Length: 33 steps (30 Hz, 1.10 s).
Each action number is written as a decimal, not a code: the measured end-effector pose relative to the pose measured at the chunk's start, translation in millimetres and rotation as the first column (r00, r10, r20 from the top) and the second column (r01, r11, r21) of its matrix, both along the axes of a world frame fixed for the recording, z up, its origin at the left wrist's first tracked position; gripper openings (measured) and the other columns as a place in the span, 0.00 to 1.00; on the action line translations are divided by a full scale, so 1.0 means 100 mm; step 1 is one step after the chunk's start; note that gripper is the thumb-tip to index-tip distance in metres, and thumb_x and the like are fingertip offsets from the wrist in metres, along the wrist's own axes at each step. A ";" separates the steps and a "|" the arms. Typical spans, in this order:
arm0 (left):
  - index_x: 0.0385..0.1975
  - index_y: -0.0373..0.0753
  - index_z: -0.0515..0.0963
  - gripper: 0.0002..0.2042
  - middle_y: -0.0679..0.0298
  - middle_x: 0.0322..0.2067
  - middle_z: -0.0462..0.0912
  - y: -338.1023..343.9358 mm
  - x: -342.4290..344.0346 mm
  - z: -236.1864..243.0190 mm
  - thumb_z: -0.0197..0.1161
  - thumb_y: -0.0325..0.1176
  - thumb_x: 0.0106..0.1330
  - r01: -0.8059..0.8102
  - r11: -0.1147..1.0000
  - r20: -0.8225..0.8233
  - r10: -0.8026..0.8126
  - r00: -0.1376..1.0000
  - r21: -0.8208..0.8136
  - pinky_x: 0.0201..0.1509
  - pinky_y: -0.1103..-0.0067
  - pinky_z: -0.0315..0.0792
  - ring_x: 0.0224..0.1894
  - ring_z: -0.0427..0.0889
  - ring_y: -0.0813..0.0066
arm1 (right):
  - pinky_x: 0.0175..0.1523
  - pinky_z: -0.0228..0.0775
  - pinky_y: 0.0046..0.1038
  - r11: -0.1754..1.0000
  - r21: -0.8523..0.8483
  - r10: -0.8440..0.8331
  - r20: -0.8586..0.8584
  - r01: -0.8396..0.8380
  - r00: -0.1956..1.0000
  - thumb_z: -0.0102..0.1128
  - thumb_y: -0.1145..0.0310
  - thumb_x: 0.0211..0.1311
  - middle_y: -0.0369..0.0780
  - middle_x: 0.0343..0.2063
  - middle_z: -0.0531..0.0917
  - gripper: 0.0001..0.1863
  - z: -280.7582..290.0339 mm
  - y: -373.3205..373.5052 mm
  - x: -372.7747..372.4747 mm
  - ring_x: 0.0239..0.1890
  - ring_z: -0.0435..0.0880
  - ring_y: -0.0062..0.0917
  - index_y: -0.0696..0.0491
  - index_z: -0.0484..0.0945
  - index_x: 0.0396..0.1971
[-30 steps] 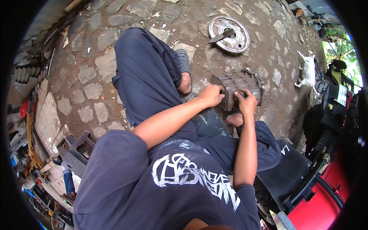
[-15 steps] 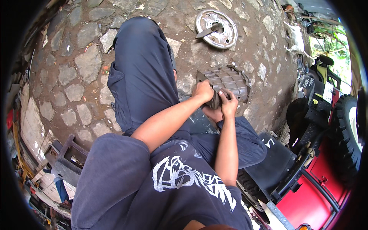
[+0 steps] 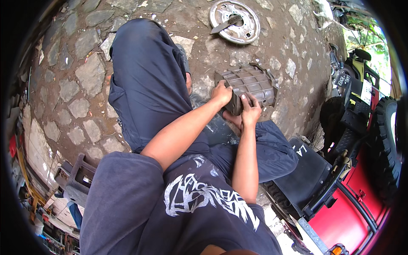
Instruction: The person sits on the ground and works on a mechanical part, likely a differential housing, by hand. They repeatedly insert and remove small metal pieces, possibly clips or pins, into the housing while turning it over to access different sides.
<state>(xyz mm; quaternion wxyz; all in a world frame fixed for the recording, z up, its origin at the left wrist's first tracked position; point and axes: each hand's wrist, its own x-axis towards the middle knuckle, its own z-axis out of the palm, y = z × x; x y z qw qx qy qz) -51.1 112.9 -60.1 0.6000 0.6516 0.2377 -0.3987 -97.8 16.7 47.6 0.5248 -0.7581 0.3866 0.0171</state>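
A brown-grey ribbed metal housing (image 3: 253, 86), like a gearbox casing, lies on the ground beyond my crossed legs. My left hand (image 3: 222, 93) is closed round the near left edge of it, its fingers curled. At the near edge, my right hand (image 3: 250, 108) grips the rim with its fingers laid over the top; its thumb is hard to make out. Part of my bare foot (image 3: 232, 118) shows just below the housing, between my wrists.
Further off lies a round worn metal disc (image 3: 248, 32) with a flat dark tool (image 3: 224, 24) across its centre. Stones set in dirt (image 3: 90, 74) make up the ground. A red vehicle (image 3: 344, 219) with a large black tyre (image 3: 386, 144) stands on the right. A dark plastic stool (image 3: 80, 180) is at left.
My view has shifted a little, and the disc appears higher. My right hand's fingers have straightened and lie flatter on the housing's edge. My left hand still holds the left edge.
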 end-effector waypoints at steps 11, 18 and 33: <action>0.83 0.54 0.49 0.31 0.47 0.75 0.65 -0.35 -0.30 -0.37 0.48 0.47 0.83 -0.257 0.933 -0.275 0.186 0.943 -0.253 0.70 0.59 0.73 0.73 0.70 0.48 | 0.47 0.80 0.27 0.660 -0.439 0.564 -0.244 -0.609 0.788 0.76 0.69 0.60 0.42 0.34 0.92 0.13 0.08 -0.26 0.41 0.36 0.90 0.23 0.52 0.91 0.45; 0.84 0.60 0.43 0.31 0.54 0.76 0.64 -0.36 -0.35 -0.24 0.45 0.44 0.85 -0.347 0.872 -0.345 0.226 0.911 -0.345 0.64 0.51 0.78 0.70 0.74 0.55 | 0.45 0.81 0.34 0.434 -0.384 0.729 -0.382 -0.815 0.568 0.76 0.66 0.60 0.45 0.34 0.91 0.10 0.32 -0.15 0.54 0.36 0.91 0.37 0.54 0.92 0.38; 0.80 0.54 0.59 0.28 0.51 0.74 0.69 -0.34 -0.26 -0.06 0.47 0.48 0.82 -0.432 0.872 -0.458 0.294 0.839 -0.231 0.76 0.67 0.64 0.74 0.70 0.51 | 0.44 0.81 0.42 0.462 -0.515 0.561 -0.461 -0.722 0.688 0.75 0.64 0.60 0.52 0.30 0.89 0.11 0.28 0.10 0.55 0.33 0.90 0.47 0.56 0.92 0.34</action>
